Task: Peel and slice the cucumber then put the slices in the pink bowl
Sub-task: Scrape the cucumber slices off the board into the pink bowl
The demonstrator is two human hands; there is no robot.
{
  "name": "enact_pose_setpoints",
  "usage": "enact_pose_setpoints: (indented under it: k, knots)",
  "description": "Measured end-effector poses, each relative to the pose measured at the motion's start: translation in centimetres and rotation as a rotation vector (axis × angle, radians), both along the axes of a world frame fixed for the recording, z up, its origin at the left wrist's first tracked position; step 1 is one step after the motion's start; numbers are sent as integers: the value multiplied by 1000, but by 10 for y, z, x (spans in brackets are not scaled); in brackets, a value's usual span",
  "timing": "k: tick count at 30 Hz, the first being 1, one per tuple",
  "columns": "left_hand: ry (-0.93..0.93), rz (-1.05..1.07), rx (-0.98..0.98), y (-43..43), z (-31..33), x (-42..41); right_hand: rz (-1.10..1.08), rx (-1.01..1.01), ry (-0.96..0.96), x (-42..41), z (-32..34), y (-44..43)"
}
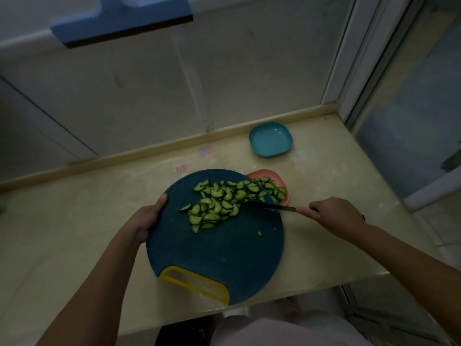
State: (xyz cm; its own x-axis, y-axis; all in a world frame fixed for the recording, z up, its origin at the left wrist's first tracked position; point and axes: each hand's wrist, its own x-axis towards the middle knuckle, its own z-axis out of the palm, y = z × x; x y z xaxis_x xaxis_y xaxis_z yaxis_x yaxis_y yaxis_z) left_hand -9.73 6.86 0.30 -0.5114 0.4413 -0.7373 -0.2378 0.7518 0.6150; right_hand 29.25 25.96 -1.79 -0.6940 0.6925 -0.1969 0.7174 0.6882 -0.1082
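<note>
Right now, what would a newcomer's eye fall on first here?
The green slices heaped on the dark blue board at centre, some in the pink bowl at its far right edge. The left hand grips the board's left rim; the right hand holds a knife against the pile. A blue bowl sits behind.

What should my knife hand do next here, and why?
Probably sweep the steel knife in the right hand across the round dark blue cutting board, pushing the green cucumber slices into the pink bowl. The left hand holds the board over the bowl; a few slices lie inside, most on the board.
</note>
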Motion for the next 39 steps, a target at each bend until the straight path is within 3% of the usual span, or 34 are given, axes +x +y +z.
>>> enact_pose_setpoints:
  k: [15,27,33,39]
  knots:
    - [11,14,-42,-19,7,-15,-189,-73,5,14,10,19]
    - [-18,25,-9,-28,9,-21,-311,-302,100,3,29,-5]
    - [13,-6,-18,-22,10,-17,-227,-301,164,-15,56,-28]
    - [-21,8,25,-9,11,-1,-133,-499,291,-57,71,-77]
